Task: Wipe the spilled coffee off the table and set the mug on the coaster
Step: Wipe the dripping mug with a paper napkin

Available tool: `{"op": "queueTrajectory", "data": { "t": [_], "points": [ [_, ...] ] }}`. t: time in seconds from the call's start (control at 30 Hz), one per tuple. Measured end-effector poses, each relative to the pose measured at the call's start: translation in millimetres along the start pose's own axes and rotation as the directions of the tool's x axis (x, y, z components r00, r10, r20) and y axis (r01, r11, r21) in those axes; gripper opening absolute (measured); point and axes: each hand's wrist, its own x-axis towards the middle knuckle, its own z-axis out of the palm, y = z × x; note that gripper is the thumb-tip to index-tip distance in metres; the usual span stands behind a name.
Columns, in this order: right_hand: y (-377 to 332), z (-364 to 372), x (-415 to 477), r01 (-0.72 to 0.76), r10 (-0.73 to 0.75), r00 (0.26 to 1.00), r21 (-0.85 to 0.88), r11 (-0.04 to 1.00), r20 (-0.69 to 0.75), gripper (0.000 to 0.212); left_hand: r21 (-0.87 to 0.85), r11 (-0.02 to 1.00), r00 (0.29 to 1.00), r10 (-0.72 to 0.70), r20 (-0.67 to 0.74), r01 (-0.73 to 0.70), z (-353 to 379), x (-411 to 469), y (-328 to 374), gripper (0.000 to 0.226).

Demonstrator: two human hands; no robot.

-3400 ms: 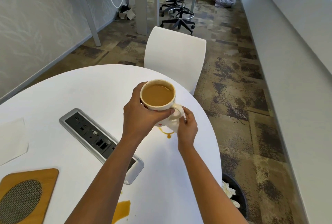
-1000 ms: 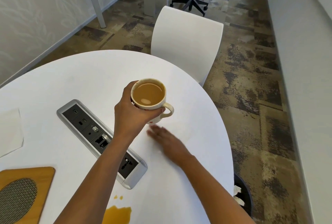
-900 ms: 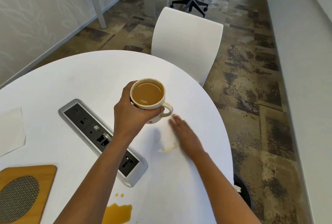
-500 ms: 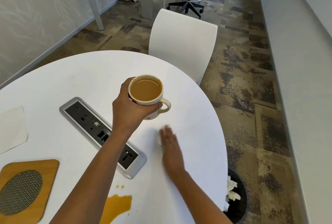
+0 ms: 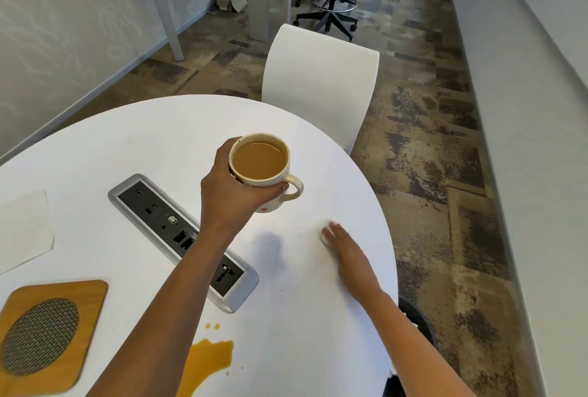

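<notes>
My left hand [image 5: 229, 196] grips a cream mug [image 5: 262, 170] full of milky coffee and holds it above the white round table [image 5: 159, 129]. My right hand [image 5: 346, 253] lies flat on the table near its right edge, fingers straight, pressing a white tissue [image 5: 324, 239] that barely shows under the fingertips. A brown coffee puddle [image 5: 206, 365] lies at the table's near edge, partly behind my left forearm. The wooden coaster [image 5: 47, 336] with a woven oval centre sits at the near left.
A silver power-socket strip [image 5: 178, 237] is set into the table's middle. A white napkin [image 5: 24, 231] lies at the left. A white chair [image 5: 318, 85] stands behind the table. A black bin [image 5: 416, 320] sits on the floor by the right edge.
My right hand has swept the tissue back and forth under the lifted mug and now lies further right. The small spill by the mug is gone. The mug has stayed raised.
</notes>
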Motion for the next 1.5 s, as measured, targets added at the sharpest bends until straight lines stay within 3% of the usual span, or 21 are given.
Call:
{"op": "queueTrajectory", "data": {
  "t": [0.03,0.07,0.13,0.17,0.2,0.23,0.27,0.33,0.37,0.43,0.5,0.53,0.7,0.83,0.93,1.0,1.1,1.23,1.3,1.4,1.5],
  "points": [
    [-7.4,2.3,7.1,-0.135,0.152,0.983,0.159,0.978,-0.105,0.043,0.003,1.000,1.000,0.003,-0.001,-0.003,-0.1,-0.4,0.1,0.082],
    [-17.3,4.2,14.8,-0.258,0.328,0.937,0.397,0.881,-0.118,0.037,0.007,1.000,1.000,0.009,-0.002,-0.009,-0.1,-0.7,0.1,0.083],
    [-36.9,4.6,29.0,-0.356,0.489,0.868,0.794,0.493,0.086,0.032,0.016,1.000,1.000,0.019,-0.003,-0.019,0.1,-1.0,-0.2,0.083],
    [-41.1,3.8,35.0,-0.390,0.506,0.841,0.862,0.323,0.191,0.031,0.019,1.000,1.000,0.021,-0.004,-0.021,0.3,-1.1,-0.6,0.083],
    [-45.4,3.2,38.3,-0.432,0.516,0.817,0.867,0.249,0.259,0.029,0.020,1.000,1.000,0.024,-0.004,-0.024,0.3,-1.2,-1.0,0.083],
    [-48.3,4.6,39.4,-0.462,0.542,0.802,0.836,0.297,0.251,0.027,0.021,0.999,1.000,0.029,-0.003,-0.029,0.2,-1.1,-1.4,0.084],
    [-49.4,6.8,38.8,-0.480,0.586,0.793,0.763,0.434,0.165,0.026,0.023,0.999,0.999,0.033,-0.002,-0.033,-0.2,-1.0,-1.7,0.084],
    [-47.4,12.7,33.1,-0.471,0.541,0.831,0.353,0.808,-0.130,0.035,0.032,0.999,0.999,0.043,0.004,-0.043,-0.9,-0.8,-2.2,0.086],
    [-46.4,14.2,30.1,-0.403,0.427,0.876,0.146,0.903,-0.224,0.044,0.036,0.998,0.999,0.048,0.007,-0.048,-1.0,-0.7,-2.7,0.086],
    [-44.1,16.7,26.0,-0.152,0.129,0.956,-0.070,0.986,-0.265,0.051,0.044,0.997,0.998,0.056,0.006,-0.056,-1.2,-0.1,-3.9,0.085],
    [-36.9,23.1,22.5,0.086,-0.115,0.979,-0.170,0.982,-0.169,0.044,0.041,0.998,0.999,0.052,-0.003,-0.052,-0.7,0.9,-5.4,0.084],
    [-34.1,26.2,20.1,0.143,-0.163,0.983,-0.196,0.970,-0.089,0.043,0.039,0.998,0.999,0.048,-0.005,-0.048,-0.4,1.8,-6.3,0.083],
    [-25.2,40.7,9.7,0.260,-0.242,0.965,-0.209,0.943,0.104,0.046,0.029,0.999,1.000,0.016,-0.010,-0.016,0.6,5.6,-10.5,0.079],
    [-36.7,51.7,-19.6,0.547,-0.519,0.830,-0.119,0.829,0.202,0.046,0.026,1.000,1.000,-0.001,-0.013,0.001,0.4,8.8,-13.8,0.081],
    [-29.9,46.3,-30.2,0.664,-0.630,0.730,-0.060,0.745,0.264,0.044,0.039,0.999,1.000,0.004,-0.005,-0.004,-0.5,12.5,-15.0,0.082],
    [-22.7,37.5,-12.4,0.670,-0.634,0.733,-0.102,0.735,0.246,0.045,0.027,1.000,1.000,-0.016,-0.015,0.016,-0.4,15.0,-16.3,0.083],
    [-19.9,29.1,34.0,0.404,-0.384,0.913,-0.174,0.898,0.137,0.049,0.018,0.999,0.999,-0.028,-0.024,0.028,0.1,17.6,-18.5,0.083],
    [-34.5,45.1,81.4,0.208,-0.188,0.976,-0.214,0.954,0.113,0.053,0.037,0.999,0.999,-0.011,-0.032,0.012,1.2,18.6,-20.5,0.083],
    [-51.4,60.5,87.4,0.284,-0.256,0.954,-0.206,0.936,0.155,0.056,0.042,0.999,0.999,-0.017,-0.038,0.019,2.2,19.7,-22.0,0.082],
    [-68.8,79.7,66.3,0.543,-0.497,0.820,-0.111,0.832,0.285,0.059,0.037,0.999,0.999,-0.037,-0.034,0.038,3.3,22.3,-24.7,0.080],
    [-59.3,77.4,39.4,0.640,-0.595,0.729,-0.029,0.768,0.338,0.057,0.054,0.998,1.000,-0.024,-0.016,0.025,2.6,23.3,-25.1,0.082]
  ]
}}
